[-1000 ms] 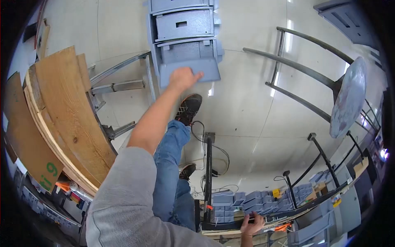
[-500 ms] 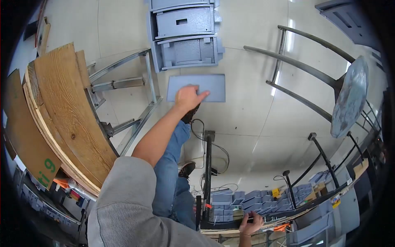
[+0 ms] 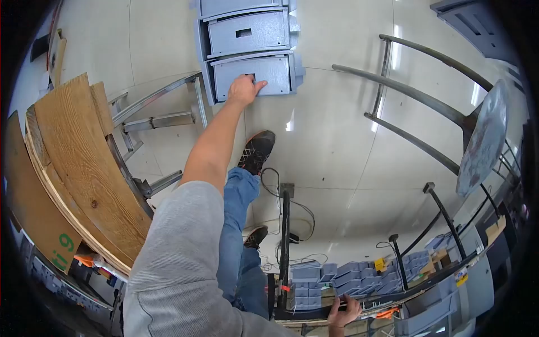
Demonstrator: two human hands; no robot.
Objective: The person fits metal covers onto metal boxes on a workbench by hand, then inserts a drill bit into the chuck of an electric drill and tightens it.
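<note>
My left hand (image 3: 243, 90) reaches far forward to a grey cabinet (image 3: 203, 63) on the floor. Its fingers are bent over the cutout of a grey panel (image 3: 275, 77), thumb against the front, and the fingertips are hidden. The panel stands upright in the cabinet's nearest opening. Behind it, a similar grey front (image 3: 264, 33) with a rectangular cutout fills the adjoining opening. At the bottom right, my right hand (image 3: 344, 312) is curled at the edge of a dark-topped bench (image 3: 314, 314), and no object shows in it.
Wooden boards (image 3: 92, 163) on a metal frame (image 3: 157, 119) stand at the left. To the right is a round-topped metal stool (image 3: 483, 140). Black cables (image 3: 306, 210) lie on the floor near the bench leg (image 3: 285, 241) and my shoe (image 3: 258, 150). Grey bins (image 3: 359, 275) stand beyond the bench.
My left hand has moved forward with the grey panel, from over the floor into the cabinet's nearest opening. That opening's recess is now covered. My right hand stays at the bench edge.
</note>
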